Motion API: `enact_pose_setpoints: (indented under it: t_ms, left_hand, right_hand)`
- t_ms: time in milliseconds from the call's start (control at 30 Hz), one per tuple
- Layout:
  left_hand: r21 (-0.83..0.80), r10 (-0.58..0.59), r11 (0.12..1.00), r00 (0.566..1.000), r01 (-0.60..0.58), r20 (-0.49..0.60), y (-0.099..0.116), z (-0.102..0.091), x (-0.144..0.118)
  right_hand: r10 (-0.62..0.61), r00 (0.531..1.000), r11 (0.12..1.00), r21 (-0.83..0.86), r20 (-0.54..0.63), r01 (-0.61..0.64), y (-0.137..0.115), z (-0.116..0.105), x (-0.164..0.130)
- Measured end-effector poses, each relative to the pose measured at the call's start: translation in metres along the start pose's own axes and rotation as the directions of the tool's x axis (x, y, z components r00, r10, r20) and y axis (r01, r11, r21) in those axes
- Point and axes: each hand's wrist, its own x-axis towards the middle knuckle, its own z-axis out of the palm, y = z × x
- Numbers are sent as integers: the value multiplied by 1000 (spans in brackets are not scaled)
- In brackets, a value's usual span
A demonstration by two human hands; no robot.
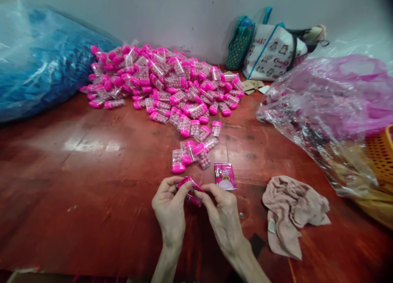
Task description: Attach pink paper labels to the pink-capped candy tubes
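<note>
Between my two hands is a shiny pink printed wrapper (189, 180), pinched at its sides above the red table (123, 217). My left hand (170, 209) grips its left part with thumb and fingers. On the right part, my right hand (222, 209) is closed with thumb and forefinger. Whether anything sits inside the wrapper is hidden. Just beyond my right hand lies a stack of flat pink wrappers (225, 176). A few small clear containers with pink caps and pink balls (186, 152) lie ahead of my hands.
A big heap of the same containers (172, 78) spreads along the wall. At left bulges a plastic bag of blue pieces (46, 62). A pinkish cloth (291, 209), clear and pink plastic bags (331, 99) and a yellow basket (380, 152) are at right; a printed tote bag (270, 50) stands behind.
</note>
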Motion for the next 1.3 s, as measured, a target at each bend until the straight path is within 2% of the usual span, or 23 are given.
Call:
enact_pose_setpoints:
  t_ms: [67, 167, 267, 333, 433, 500, 600, 667, 733, 800, 833, 900, 967, 1033, 1100, 1233, 1300]
  left_hand:
    - [83, 56, 995, 997, -52, -45, 1, -1, -3]
    - [193, 147, 972, 987, -133, -62, 3, -2, -6]
    - [258, 207, 944, 978, -205, 22, 6, -6, -6]
    - [234, 193, 950, 978, -207, 82, 7, -9, -3]
    - [59, 80, 995, 991, -86, 103, 8, -12, 4]
    - [-45, -5, 999, 998, 8, 55, 7, -13, 8]
    - [-69, -78, 995, 997, 76, -28, 6, -12, 9]
    - [-36, -48, 998, 997, 46, -68, 6, -12, 7]
    - [18, 72, 997, 993, -71, -97, 6, -11, 6]
    - [39, 180, 983, 980, -178, -79, 8, -12, 5]
    - [14, 170, 985, 985, -169, -36, 8, -12, 6]
    - [-72, 11, 997, 995, -4, 100, 10, -14, 8]
    - [-115, -162, 974, 958, 194, 238, 12, -15, 11]
    - [-107, -233, 955, 924, 276, 303, 13, -17, 13]
    - [-124, -225, 956, 936, 265, 270, 14, -19, 14]
    - [-269, -235, 930, 968, 250, 86, 13, -22, 18]
    - [-330, -278, 903, 960, 274, 36, 12, -23, 20]
  right_hand:
    - [15, 1000, 1000, 7, 21, -15, 2, 0, 0]
    - [-33, 998, 993, -107, 55, 39, 7, -3, 3]
    - [-78, 991, 967, -235, 106, 101, 11, -8, 6]
    - [-91, 987, 960, -250, 134, 123, 10, -11, 8]
    - [-44, 992, 997, -64, 116, 52, 3, -12, 10]
    - [56, 995, 993, 101, 88, -65, -3, -9, 10]
    - [192, 979, 947, 246, 76, -205, -6, -1, 10]
    - [222, 973, 921, 312, 67, -232, -5, 4, 10]
    - [217, 975, 916, 337, 41, -218, -2, 7, 11]
    - [184, 983, 941, 288, 3, -177, 1, 7, 12]
    - [158, 987, 958, 247, -21, -148, 1, 6, 12]
    - [79, 995, 987, 148, -60, -69, 0, 3, 12]
    - [-27, 998, 999, 45, -54, 29, -2, 1, 12]
    - [-122, 992, 992, -28, 24, 123, -5, -1, 13]
    - [-153, 987, 984, -84, 48, 156, -8, -2, 18]
    - [-167, 971, 926, -367, -169, 95, -4, 3, 40]
    - [-208, 962, 866, -492, -179, 96, 3, 9, 52]
